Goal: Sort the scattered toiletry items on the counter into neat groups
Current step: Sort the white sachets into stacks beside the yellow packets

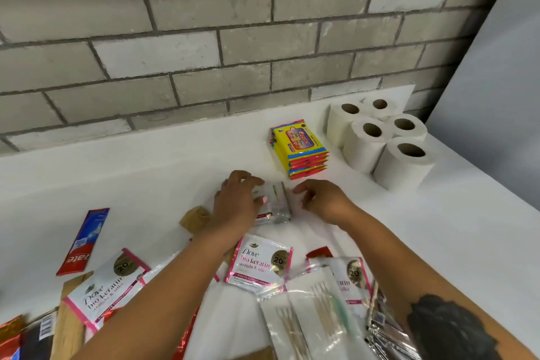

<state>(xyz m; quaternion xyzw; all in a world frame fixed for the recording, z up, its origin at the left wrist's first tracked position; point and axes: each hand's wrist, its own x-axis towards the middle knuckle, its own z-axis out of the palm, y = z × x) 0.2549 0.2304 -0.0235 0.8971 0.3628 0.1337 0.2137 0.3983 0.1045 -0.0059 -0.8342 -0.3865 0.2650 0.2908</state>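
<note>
Head view: hands flanking sachet pile.

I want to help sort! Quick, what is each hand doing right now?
Left hand: fingers curled on a small clear packet, holding it on the counter.
Right hand: fingers loosely curled beside that packet, holding nothing, so open.

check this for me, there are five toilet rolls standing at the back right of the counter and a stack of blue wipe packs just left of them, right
Not quite: the wipe packs are yellow with red and blue edges, not blue. The head view shows it. The rest holds: five toilet rolls stand at the back right of the counter, with the stack just left of them.
</note>
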